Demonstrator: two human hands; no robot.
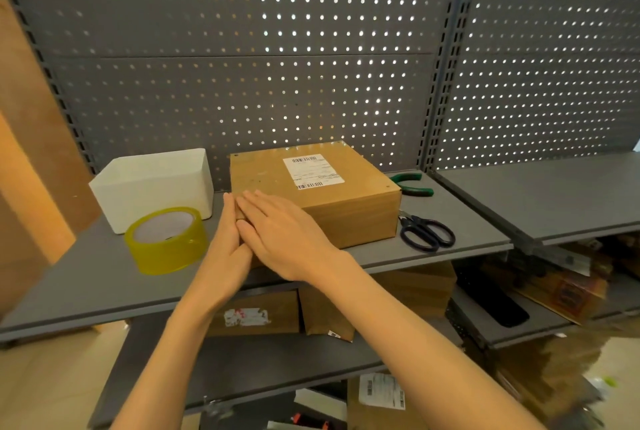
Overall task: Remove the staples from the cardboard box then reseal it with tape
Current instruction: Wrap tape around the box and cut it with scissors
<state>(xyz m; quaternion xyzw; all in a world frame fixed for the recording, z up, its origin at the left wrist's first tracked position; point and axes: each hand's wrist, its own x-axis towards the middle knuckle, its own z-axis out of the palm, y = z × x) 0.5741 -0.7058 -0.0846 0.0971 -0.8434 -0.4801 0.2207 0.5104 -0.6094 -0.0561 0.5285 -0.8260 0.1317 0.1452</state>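
A closed brown cardboard box with a white shipping label lies on the grey shelf. My left hand lies flat against the box's near left side, fingers straight. My right hand rests flat on the box's front left corner, fingers straight and pointing left. A roll of yellowish clear tape stands on the shelf left of my hands. Green-handled pliers lie right of the box at the back. Black scissors lie right of the box, nearer the front.
A white open container sits behind the tape roll. A grey pegboard wall backs the shelf. Another grey shelf adjoins on the right. More cardboard boxes fill the lower shelves.
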